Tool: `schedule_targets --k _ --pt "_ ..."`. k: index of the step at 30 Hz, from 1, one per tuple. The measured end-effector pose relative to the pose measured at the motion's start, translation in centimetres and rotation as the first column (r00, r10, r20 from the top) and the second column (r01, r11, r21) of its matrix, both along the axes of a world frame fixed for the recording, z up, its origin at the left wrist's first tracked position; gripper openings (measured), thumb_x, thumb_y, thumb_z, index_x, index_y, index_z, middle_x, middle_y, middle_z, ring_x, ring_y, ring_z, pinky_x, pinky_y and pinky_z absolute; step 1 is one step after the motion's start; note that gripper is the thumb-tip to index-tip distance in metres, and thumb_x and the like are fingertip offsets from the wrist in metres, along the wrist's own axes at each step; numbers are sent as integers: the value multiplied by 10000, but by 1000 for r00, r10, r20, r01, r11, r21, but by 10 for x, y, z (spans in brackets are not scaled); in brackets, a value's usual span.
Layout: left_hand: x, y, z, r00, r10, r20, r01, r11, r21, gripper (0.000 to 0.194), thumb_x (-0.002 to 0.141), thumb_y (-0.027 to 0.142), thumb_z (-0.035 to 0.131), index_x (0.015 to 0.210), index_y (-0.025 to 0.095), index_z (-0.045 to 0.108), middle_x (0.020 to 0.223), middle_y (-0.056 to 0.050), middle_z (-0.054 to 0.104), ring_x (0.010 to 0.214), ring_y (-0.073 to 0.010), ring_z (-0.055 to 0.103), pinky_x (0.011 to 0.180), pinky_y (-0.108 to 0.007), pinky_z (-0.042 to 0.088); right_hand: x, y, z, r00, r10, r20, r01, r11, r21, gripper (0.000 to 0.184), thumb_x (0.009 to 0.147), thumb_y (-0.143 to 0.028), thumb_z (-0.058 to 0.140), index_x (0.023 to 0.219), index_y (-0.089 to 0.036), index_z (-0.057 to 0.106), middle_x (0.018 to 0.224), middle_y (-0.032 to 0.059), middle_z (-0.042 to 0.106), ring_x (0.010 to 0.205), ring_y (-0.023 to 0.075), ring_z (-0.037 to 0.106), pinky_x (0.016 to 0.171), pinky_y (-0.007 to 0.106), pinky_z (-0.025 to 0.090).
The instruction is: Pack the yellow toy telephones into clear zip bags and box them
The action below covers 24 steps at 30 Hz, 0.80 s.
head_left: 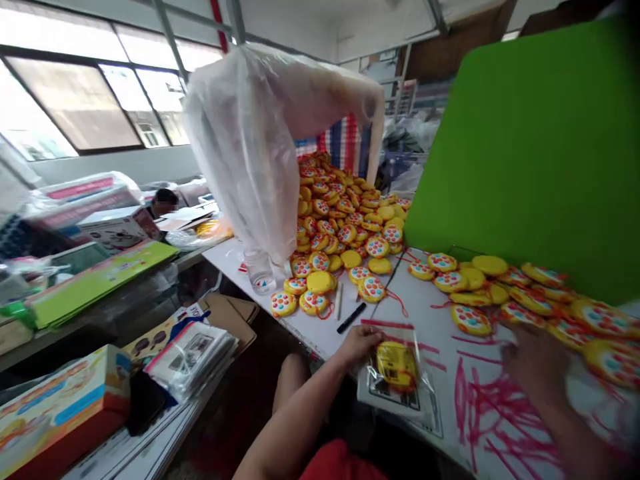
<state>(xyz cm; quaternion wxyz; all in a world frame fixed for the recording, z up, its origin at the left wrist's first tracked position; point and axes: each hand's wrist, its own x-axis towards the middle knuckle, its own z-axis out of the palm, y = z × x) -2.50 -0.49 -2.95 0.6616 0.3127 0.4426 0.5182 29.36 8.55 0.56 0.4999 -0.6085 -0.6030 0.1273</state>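
Note:
My left hand (361, 343) is closed on the upper left edge of a clear plastic bag (419, 363). A round yellow toy (397, 365) lies inside the bag. More flat printed bags (431, 408) seem to lie under it at the table edge. On the right, my right hand (535, 363) is at the near side of a row of yellow toys (471, 320) with coloured dots and red cords. Its fingers are dark and blurred, and I cannot see whether they hold a toy.
A large heap of the same toys (345, 207) spills from a sack (245, 153) at the back. A black marker (351, 318) and a clear jar (259, 272) are on the table. A green board (530, 153) stands right. Boxes (70, 413) and packed bags (193, 357) are at left.

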Motion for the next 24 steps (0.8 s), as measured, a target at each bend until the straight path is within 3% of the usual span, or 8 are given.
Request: schedule_targets --k 2,5,8,10,14,19,24 --pt "-1 0 7 1000 -11 14 10 1000 13 511 527 515 839 774 115 638 676 -9 634 590 -94 552 599 -225 430 -27 -12 6 971 212 113 -211 977 -18 181 617 -364 648 735 -238 704 880 134 657 949 357 575 912 547 408" --pt "-3 1 21 1000 -22 11 22 999 43 497 577 499 830 822 124 617 714 -9 639 596 -98 559 572 -214 427 -71 -29 9 882 457 -112 -471 854 -221 371 715 -502 617 912 -202 711 905 82 688 830 263 614 780 438 502" --pt "-6 1 36 999 -52 -14 53 996 71 474 608 490 819 838 131 614 709 8 617 574 -82 537 527 -187 401 -103 -44 12 782 512 -355 -616 719 -321 416 713 -524 673 948 -181 695 835 46 691 731 194 609 640 309 501" --pt "-8 -1 43 997 -71 -31 73 995 69 472 623 497 809 864 132 632 733 0 624 600 -88 550 539 -189 420 -113 -52 16 746 474 -468 -647 682 -341 412 702 -523 693 911 -168 680 734 18 664 624 152 574 544 251 461" --pt "-11 -6 49 991 -117 -57 119 992 35 494 629 492 809 941 129 685 882 -61 680 734 -144 615 631 -246 497 -113 -54 24 724 413 -552 -647 685 -336 350 679 -467 724 842 -167 646 624 -20 608 516 110 515 479 215 420" --pt "-17 -5 49 975 -198 -106 204 978 52 549 668 490 786 1078 136 696 961 -100 711 775 -172 646 617 -241 500 -102 -51 22 695 364 -620 -636 714 -292 272 625 -373 744 753 -162 631 603 -8 616 485 110 513 469 225 437" --pt "-21 -4 51 970 -244 -17 245 969 40 552 717 421 760 1192 168 642 1014 -100 712 786 -179 667 607 -247 507 -91 -58 19 621 293 -727 -651 710 -270 324 620 -309 737 900 -151 702 657 16 659 504 117 541 504 238 451"
